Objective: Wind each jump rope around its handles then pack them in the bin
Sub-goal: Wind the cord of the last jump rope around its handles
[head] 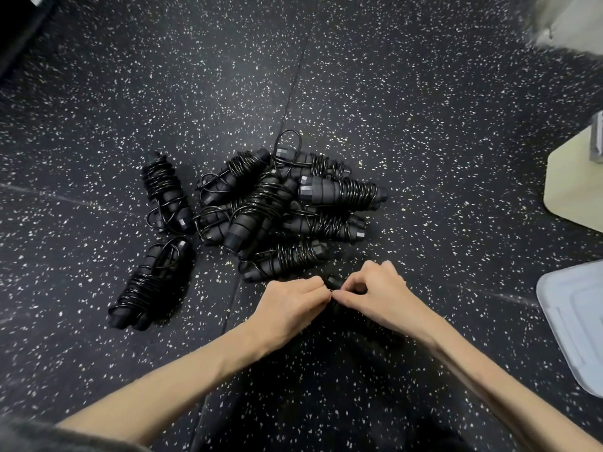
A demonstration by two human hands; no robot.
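A black jump rope (336, 290) sits low over the speckled floor (424, 141), held between both hands, its cord wrapped round the handles; most of it is hidden behind the fingers. The left hand (287, 305) pinches the cord at its fingertips, fingers curled. The right hand (378, 295) curls round the bundle from the other side, thumb and forefinger meeting the left hand's tips. Just beyond the hands lies a pile of wound jump ropes (287, 203), several stacked across one another, with two more wound ropes (156, 239) lying apart to the left. A pale grey bin lid (574, 324) shows at the right edge.
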